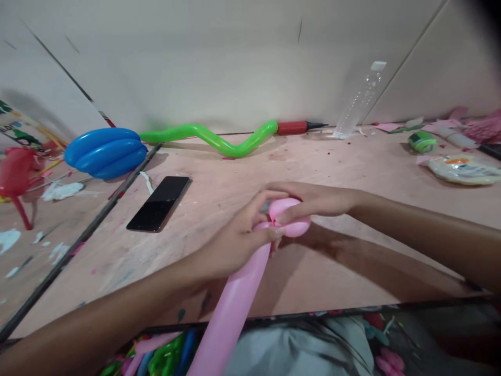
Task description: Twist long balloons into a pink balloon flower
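Observation:
A long pink modelling balloon (235,297) runs from the bottom of the view up to both hands, over the table's front edge. Its far end is bent into small round bubbles that meet at a pinched twist. My left hand (238,237) is closed around the balloon just below that twist, thumb on top. From the right, my right hand (309,201) grips the bubbles, its thumb and fingertips pressed close to the twist. Fingers hide part of the joint between the bubbles.
A phone (159,203) lies left of my hands. Behind it are a blue bundled balloon (105,153), a wavy green balloon (219,142), a red hand pump (293,127) and a plastic bottle (358,104). Green tape (422,141) and a packet (465,169) lie right; a red balloon shape (18,172) left.

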`<act>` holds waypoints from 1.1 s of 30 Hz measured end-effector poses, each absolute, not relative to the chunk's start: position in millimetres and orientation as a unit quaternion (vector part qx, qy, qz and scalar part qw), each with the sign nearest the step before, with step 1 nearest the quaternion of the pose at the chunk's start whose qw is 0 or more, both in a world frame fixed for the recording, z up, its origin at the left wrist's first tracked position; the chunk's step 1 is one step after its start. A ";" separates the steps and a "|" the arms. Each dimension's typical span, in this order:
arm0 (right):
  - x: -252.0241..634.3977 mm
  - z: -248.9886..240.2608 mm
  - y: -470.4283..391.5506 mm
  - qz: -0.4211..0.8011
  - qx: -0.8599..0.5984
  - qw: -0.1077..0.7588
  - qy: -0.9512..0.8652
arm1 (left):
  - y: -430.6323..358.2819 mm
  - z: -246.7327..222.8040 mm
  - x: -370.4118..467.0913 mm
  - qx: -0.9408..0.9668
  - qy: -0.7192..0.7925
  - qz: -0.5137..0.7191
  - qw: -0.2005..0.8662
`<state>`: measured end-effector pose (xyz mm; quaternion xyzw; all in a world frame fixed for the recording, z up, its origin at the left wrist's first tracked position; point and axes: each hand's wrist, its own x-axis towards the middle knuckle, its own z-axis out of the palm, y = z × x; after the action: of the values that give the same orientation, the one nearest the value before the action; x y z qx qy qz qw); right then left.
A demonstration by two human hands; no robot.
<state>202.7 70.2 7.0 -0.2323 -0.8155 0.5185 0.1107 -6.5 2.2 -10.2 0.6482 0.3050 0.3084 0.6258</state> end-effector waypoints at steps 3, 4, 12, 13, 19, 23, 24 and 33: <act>208.7 8.5 53.5 0.294 -0.245 0.253 -0.888 | 12.5 -17.6 -8.0 0.582 0.315 0.337 0.669; 210.5 8.0 48.0 0.238 -0.234 0.248 -0.910 | 14.2 -19.7 -8.2 0.564 0.306 0.339 0.688; 218.3 -3.1 28.8 0.035 -0.249 0.234 -0.939 | 14.0 -21.6 -9.4 0.552 0.261 0.265 0.746; 218.3 -1.5 28.1 0.071 -0.250 0.241 -0.935 | 13.3 -18.9 -9.8 0.567 0.272 0.243 0.738; 216.3 5.2 27.7 0.403 -0.343 0.170 -0.831 | -2.7 -2.7 -7.7 0.685 0.409 0.213 0.564; 209.1 -0.9 27.3 0.599 -0.404 0.130 -0.679 | -11.5 -6.6 -4.7 0.725 0.447 0.223 0.474; 207.0 -2.4 26.4 0.630 -0.410 0.119 -0.649 | -11.8 -8.6 -4.1 0.725 0.449 0.221 0.473; 214.2 -15.6 20.5 0.351 -0.306 0.333 -0.820 | 4.1 -6.0 -8.5 0.648 0.375 0.279 0.601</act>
<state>214.2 20.5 -15.6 -0.3064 -0.8197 0.3512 0.3331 -8.5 4.1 -6.0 0.6484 0.3746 0.2792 0.6011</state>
